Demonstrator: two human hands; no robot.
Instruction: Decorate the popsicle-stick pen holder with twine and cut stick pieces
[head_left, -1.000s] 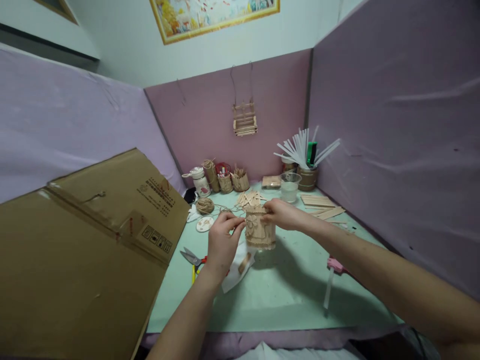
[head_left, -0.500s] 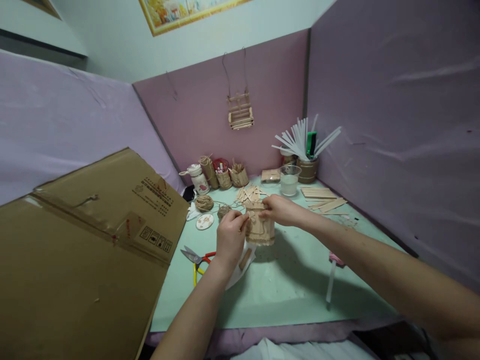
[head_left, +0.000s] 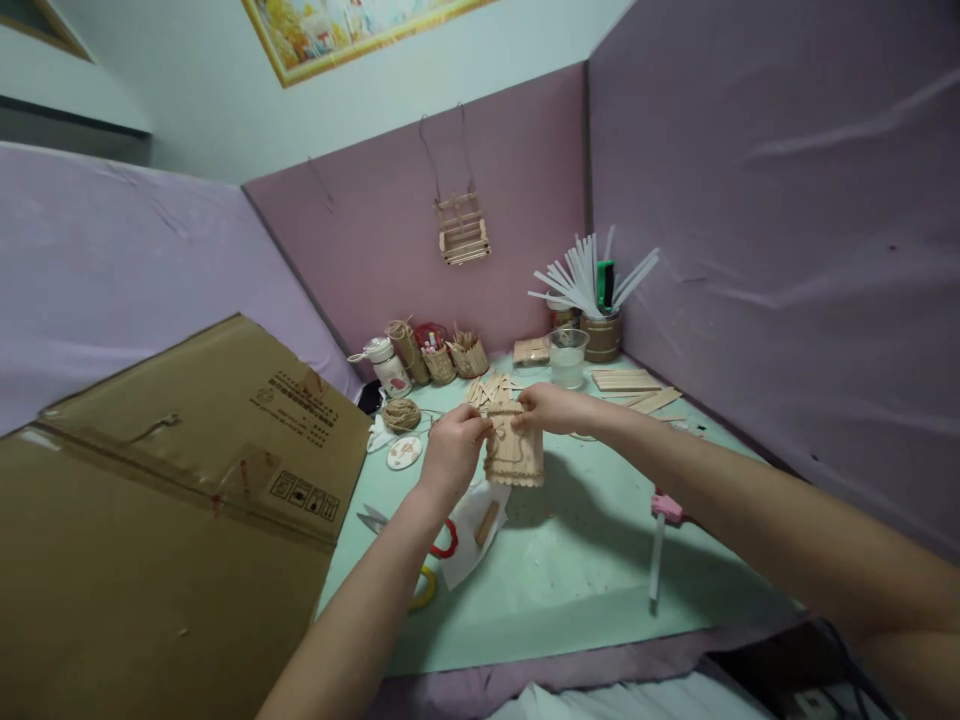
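A craft-stick holder (head_left: 514, 462) with twine trim along its edges stands upright between my hands over the middle of the table. My left hand (head_left: 454, 448) pinches at its upper left side, where a small twine bow shows. Fingers of my right hand (head_left: 553, 408) grip the upper rim from the right. Below lies a white sheet (head_left: 461, 535) with a small wooden stick (head_left: 487, 522) on it. Scissors (head_left: 373, 518) with red and yellow handles are partly hidden by my left forearm. A pink glue gun (head_left: 666, 506) lies to the right, a white glue stick (head_left: 656, 560) at it.
A cardboard box (head_left: 187, 500) stands at the left. Behind the holder are loose craft sticks (head_left: 491, 388), a twine ball (head_left: 401, 414), a round white coaster (head_left: 405, 452), a plastic cup (head_left: 568, 360) and a pot of white sticks (head_left: 601, 338). A small stick swing (head_left: 462, 230) hangs on the back panel.
The camera view has shifted a little. Both hands still grip the holder, which is turned slightly. My left forearm now covers more of the scissors.
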